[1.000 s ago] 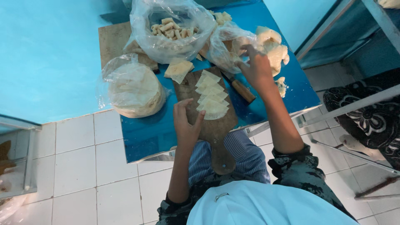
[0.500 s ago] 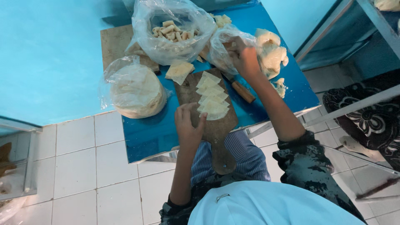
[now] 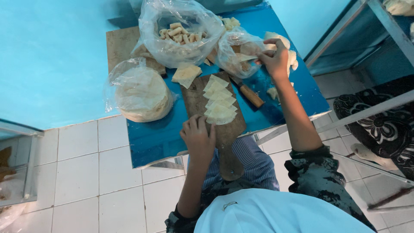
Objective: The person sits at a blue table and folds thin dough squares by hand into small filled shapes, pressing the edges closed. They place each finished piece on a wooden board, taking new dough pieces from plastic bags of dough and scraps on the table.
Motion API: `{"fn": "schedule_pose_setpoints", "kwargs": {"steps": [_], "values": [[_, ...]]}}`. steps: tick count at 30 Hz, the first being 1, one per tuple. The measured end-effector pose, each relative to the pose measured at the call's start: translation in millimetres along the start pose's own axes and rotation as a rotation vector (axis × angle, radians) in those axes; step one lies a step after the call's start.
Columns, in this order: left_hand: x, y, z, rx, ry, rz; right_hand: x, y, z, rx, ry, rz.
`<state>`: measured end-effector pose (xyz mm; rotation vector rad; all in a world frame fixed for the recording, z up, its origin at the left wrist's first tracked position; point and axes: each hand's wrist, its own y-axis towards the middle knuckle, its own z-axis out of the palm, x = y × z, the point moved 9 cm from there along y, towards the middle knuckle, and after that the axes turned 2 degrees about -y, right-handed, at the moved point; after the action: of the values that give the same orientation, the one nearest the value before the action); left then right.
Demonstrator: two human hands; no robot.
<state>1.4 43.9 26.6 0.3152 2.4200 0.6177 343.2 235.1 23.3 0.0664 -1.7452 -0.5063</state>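
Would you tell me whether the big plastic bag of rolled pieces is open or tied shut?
Open: the plastic bag gapes at its top, showing the rolls inside.

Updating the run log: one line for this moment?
left hand: resting on board | right hand: pinching wrapper at bag | wrappers: row on board

- Wooden board (image 3: 196,101): brown, paddle-shaped, lay flat on the blue table, handle hanging past the near edge.
- Pastry pieces (image 3: 220,105): pale, thin triangular sheets, overlapped in one row down the board's right half, lying flat.
- Small bag (image 3: 237,54): clear plastic, crumpled, sat just past the board's far right corner, pale wrapper bits inside, mouth facing right.
- Wrapper strip (image 3: 250,57): thin, pale, pinched at the bag's mouth.
- Left hand (image 3: 198,136): flat on the board's near left edge, beside the row.
- Right hand (image 3: 276,60): at the bag's mouth, fingertips pinching the strip.
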Motion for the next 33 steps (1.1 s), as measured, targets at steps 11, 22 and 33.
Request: {"fn": "schedule_pose_setpoints", "kwargs": {"steps": [11,22,33], "values": [[-5.3,7.6,5.5,-0.014,-0.033,0.02,59.8,-25.0,65.2,0.109,-0.423,-0.405],[-0.9,12.9,7.9,0.017,-0.119,0.017,14.5,-3.3,-9.4,-0.089,-0.077,-0.104],[9.0,13.5,12.0,-0.002,-0.136,-0.009,55.8,-69.4,-29.3,-0.137,0.222,-0.035]]}}
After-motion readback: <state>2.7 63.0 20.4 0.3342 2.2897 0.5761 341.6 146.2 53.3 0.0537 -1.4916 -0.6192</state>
